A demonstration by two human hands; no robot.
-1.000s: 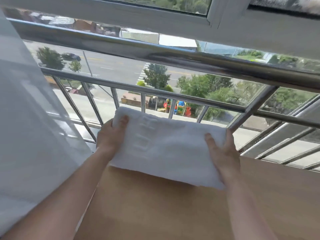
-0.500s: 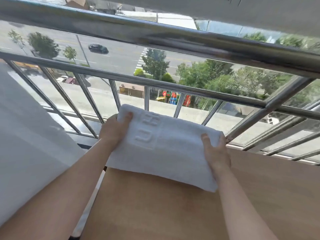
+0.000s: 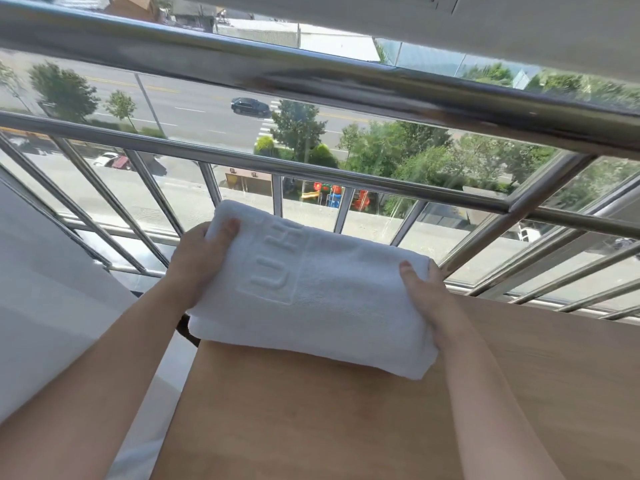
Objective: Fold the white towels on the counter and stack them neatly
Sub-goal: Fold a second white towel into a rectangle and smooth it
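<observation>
Plush embossed towel (image 3: 322,296), folded oblong, on the smooth wooden counter (image 3: 346,427); our left hand (image 3: 199,258) and right hand (image 3: 431,301) grip its ends

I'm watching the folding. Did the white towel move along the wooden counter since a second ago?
No, hardly. The towel still covers the far left corner of the counter, its right end beside the slanted railing post.

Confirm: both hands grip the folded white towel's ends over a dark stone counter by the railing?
No. Head view shows the counter is light wood, not dark stone. Left hand and right hand grip the folded white towel at its ends, by the railing.
</observation>
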